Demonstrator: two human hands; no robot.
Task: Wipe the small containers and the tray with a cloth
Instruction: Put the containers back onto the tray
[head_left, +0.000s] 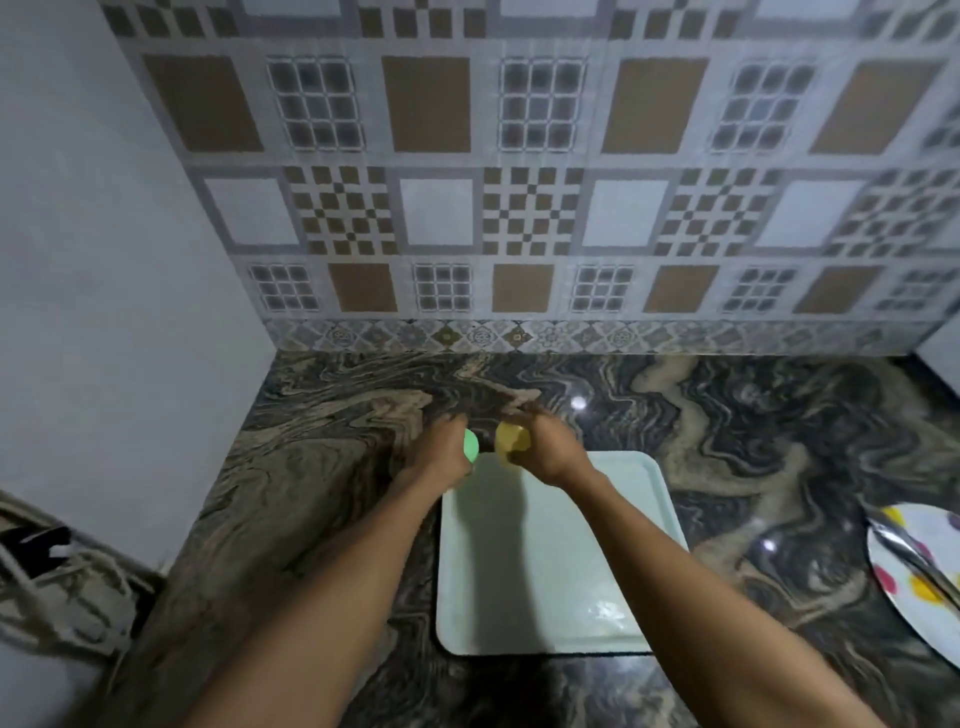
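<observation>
Left hand: fingers curled round a small green container; only the container's rounded side shows past the palm. Right hand: fingers curled round a small yellow container; the fingertips are blurred, so the exact grip cannot be told. The two containers face each other with a narrow gap between them; they do not touch. Both forearms reach forward from the bottom edge of the view and converge toward the centre.

Position of the hands: at the far left corner of the tray, over its far edge; whether the containers rest on anything or are held clear cannot be told.

Tray: pale mint, rectangular, rounded corners, shallow raised rim; it lies flat on the surface with its long side running away from the person; the left forearm covers part of its left edge; a glossy patch shows near its near right corner.

Surface: dark polished stone with swirling tan and grey veins; bright light reflections appear on it right of the tray.

Plate: white with yellow, pink and purple dots; at the right edge of the view, well apart from the tray, partly cut off; a shiny metallic item lies across it, its kind unclear.

Tiled wall: brown, white and chequered squares, directly behind the surface; a plain pale wall adjoins it at the left.
</observation>
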